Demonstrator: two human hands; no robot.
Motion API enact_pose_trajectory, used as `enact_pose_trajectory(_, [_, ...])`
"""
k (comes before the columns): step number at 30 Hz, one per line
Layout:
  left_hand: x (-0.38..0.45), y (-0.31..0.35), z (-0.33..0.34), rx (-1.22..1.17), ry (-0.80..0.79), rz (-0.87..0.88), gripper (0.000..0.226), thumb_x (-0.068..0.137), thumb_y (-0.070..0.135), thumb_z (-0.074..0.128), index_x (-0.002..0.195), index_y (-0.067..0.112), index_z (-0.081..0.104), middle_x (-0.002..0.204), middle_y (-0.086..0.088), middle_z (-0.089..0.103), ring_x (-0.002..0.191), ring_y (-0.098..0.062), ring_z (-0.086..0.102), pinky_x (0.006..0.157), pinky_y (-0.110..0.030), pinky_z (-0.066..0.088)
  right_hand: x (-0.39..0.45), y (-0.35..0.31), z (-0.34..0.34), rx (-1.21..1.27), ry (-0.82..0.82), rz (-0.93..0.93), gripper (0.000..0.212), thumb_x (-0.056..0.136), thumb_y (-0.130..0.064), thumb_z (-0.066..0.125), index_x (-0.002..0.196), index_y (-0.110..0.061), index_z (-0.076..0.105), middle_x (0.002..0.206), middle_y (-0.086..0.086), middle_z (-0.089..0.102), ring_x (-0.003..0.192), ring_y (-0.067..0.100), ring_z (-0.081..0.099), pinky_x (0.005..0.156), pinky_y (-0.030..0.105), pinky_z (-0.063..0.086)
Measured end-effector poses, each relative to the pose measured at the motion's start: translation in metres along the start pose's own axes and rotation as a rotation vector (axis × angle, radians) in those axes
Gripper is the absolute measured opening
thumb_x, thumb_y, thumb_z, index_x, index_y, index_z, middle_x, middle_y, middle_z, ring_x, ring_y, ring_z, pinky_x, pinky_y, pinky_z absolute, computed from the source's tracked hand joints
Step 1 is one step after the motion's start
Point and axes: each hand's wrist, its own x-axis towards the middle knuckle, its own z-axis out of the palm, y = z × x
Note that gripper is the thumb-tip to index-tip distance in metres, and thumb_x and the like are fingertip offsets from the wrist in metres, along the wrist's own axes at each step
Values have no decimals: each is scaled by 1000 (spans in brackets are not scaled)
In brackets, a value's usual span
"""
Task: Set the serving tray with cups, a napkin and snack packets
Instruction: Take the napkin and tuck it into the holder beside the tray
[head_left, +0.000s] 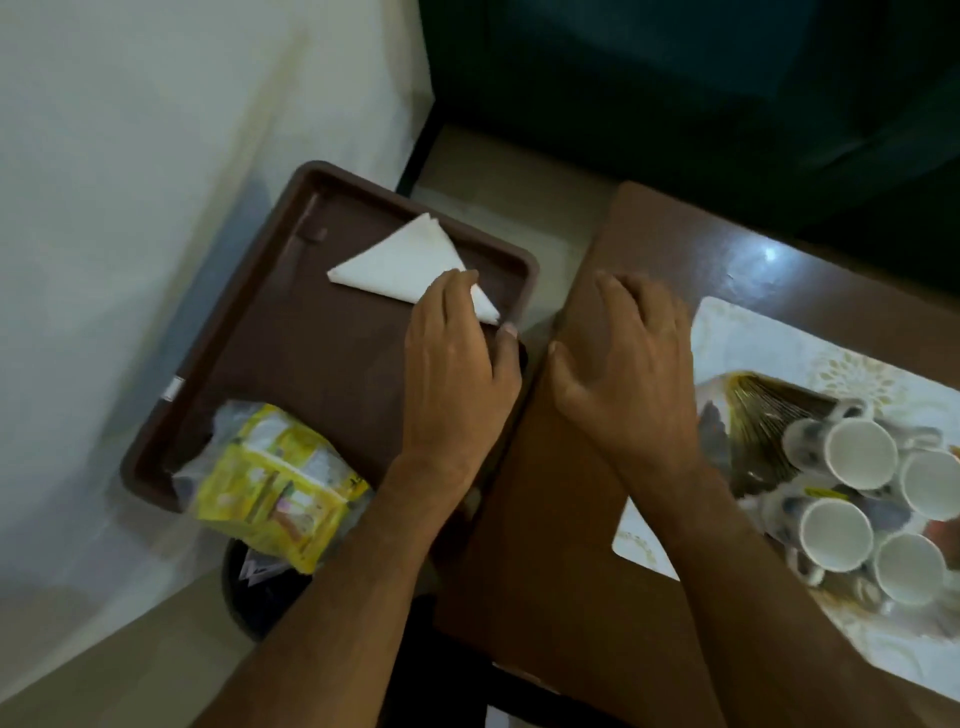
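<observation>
1. The folded white napkin (405, 262) is being pressed flat on the brown serving tray (291, 332) by the left hand (457, 358); its fingers are lying spread on the near corner of the triangle, grasping nothing.
2. The right hand (634, 364) is being held released and flat above the wooden desk (545, 519), between the tray and the cups, with nothing in it.
3. The step in hand is judged to be the placing of the napkin. It is best being done with light downward pressure, so that the fold is being kept crisp and the point is not being dragged over the tray's right rim, which it is nearly touching.
4. The yellow snack packets (275, 483) are lying at the tray's near edge and are partly overhanging it; they are probably best being nudged inward before anything is being lifted.
5. Four white cups (862, 452) are standing clustered on a patterned placemat (779, 343) on the desk, well apart from the tray; none is being held on it yet.
6. The tray is sitting just left of the desk on a pale, cloth-like surface; what that surface is cannot be told. Pale floor and dark green furniture are showing beyond, and the light is being kept dim.
</observation>
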Motion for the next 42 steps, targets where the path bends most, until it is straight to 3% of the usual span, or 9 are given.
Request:
enact_pose_trajectory(8, [28, -55, -13, -233, -55, -341, 53, 100, 23, 69, 147, 15, 48, 149, -1, 47, 134, -12, 49, 95, -16, 42, 64, -69, 75, 60, -98, -13, 47, 93, -21, 71, 137, -8, 61, 136, 10, 65, 126, 24, 60, 107, 30, 43])
enact_pose_trajectory(13, [53, -82, -15, -453, -52, -576, 56, 98, 23, 71, 148, 17, 47, 146, -1, 45, 125, -14, 55, 96, -28, 54, 91, -96, 114, 51, -148, 75, 43, 93, -21, 71, 133, -9, 63, 131, 7, 68, 121, 22, 63, 108, 39, 52])
enact_pose_trajectory(17, [56, -70, -14, -547, -13, -601, 60, 95, 19, 73, 148, 15, 44, 143, -3, 48, 120, -18, 61, 94, -31, 57, 91, -89, 114, 98, -60, 144, 44, 91, -17, 74, 133, -9, 62, 131, 8, 68, 119, 21, 64, 106, 38, 53])
enact_pose_trajectory(22, [64, -74, -12, -782, 58, -755, 69, 93, 12, 75, 148, 17, 36, 125, 2, 57, 97, -4, 63, 62, -12, 53, 89, -95, 120, 195, -53, 230, 51, 89, -15, 77, 137, -11, 59, 128, 4, 69, 117, 19, 65, 104, 39, 55])
enact_pose_trajectory(26, [72, -77, -13, -923, 65, -881, 64, 95, 12, 71, 151, 15, 39, 117, 0, 65, 99, -10, 66, 77, -24, 56, 86, -96, 119, 239, -75, 248, 49, 89, -12, 77, 136, -11, 61, 126, 4, 70, 113, 17, 66, 97, 28, 54])
enact_pose_trajectory(29, [74, -80, -13, -952, 33, -885, 26, 96, 11, 69, 122, 15, 66, 108, 3, 73, 100, -13, 71, 86, -33, 62, 82, -96, 117, 265, -99, 256, 46, 90, -11, 76, 134, -9, 63, 126, 5, 71, 112, 15, 66, 90, 19, 49])
enact_pose_trajectory(31, [73, -78, -13, -991, 34, -881, 14, 97, 11, 69, 104, 23, 68, 103, 6, 73, 97, -11, 72, 82, -30, 61, 79, -95, 115, 300, -107, 272, 45, 91, -13, 76, 134, -9, 64, 126, 4, 72, 112, 15, 67, 91, 19, 51])
enact_pose_trajectory(37, [66, -77, -22, -1126, 34, -801, 24, 97, 8, 70, 102, 31, 68, 110, 3, 76, 105, -16, 74, 93, -40, 64, 70, -90, 103, 579, -110, 382, 44, 90, -26, 80, 131, -15, 65, 125, -5, 71, 108, 7, 69, 92, 28, 61])
enact_pose_trajectory(42, [56, -71, -27, -1128, -48, -715, 24, 94, 11, 75, 105, 31, 69, 106, 7, 79, 104, -15, 76, 92, -40, 65, 67, -77, 85, 1066, -261, 604, 56, 89, -32, 80, 139, -19, 60, 126, -7, 74, 110, 12, 74, 92, 32, 62])
